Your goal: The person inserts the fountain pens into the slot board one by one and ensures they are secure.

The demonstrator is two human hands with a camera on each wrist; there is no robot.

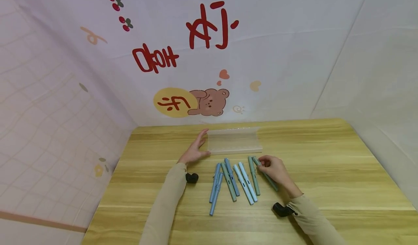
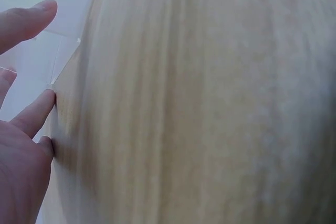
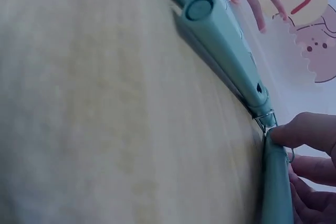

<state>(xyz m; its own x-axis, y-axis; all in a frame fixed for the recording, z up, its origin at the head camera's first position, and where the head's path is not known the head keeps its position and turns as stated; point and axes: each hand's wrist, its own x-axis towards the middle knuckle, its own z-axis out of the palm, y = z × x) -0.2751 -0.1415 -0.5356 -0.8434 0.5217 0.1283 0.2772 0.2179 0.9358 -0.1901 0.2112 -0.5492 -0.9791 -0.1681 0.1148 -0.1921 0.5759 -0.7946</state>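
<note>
Fingers [image 1: 263,162] of right hand pinch green pen [image 1: 266,175] (left hand's fingers [image 1: 201,138] spread).

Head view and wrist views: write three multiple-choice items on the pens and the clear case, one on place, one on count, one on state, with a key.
1. Where does the clear case lie?
A. beyond the pens, toward the wall
B. under the pens
C. on the person's near side of the pens

2. How many hands are on the wooden table?
A. one
B. two
C. none

3. What is the right hand doing?
A. lying flat
B. gripping a green pen
C. holding the case

Key: 1 A, the case sits behind the row. 2 B, both show. 3 B, fingers curl round the pen; the left hand rests open at the case's end.
</note>
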